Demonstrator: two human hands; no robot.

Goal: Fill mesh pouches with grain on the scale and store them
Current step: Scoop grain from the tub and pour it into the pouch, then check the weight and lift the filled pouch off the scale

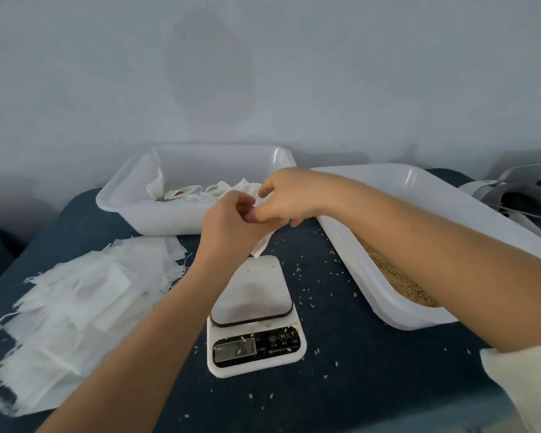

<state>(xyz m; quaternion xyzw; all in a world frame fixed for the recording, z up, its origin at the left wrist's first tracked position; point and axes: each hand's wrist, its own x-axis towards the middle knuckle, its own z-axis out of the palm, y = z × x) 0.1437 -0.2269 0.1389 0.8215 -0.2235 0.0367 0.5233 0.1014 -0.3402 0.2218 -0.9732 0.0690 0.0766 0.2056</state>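
Dark blue table (341, 385) with scale (256, 314), two white tubs (132, 210) (372, 295), stacked pouches (75, 307), scattered grains (306, 292)

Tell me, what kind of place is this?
Probably a makeshift home packing spot, not a factory: a small digital scale on a dark cloth-covered surface, a loose stack of empty mesh pouches, and a white tub of grain.

Pale grey wall (263, 73) with a darker smudge, dark blue cloth-covered table (356, 385), soft daylight
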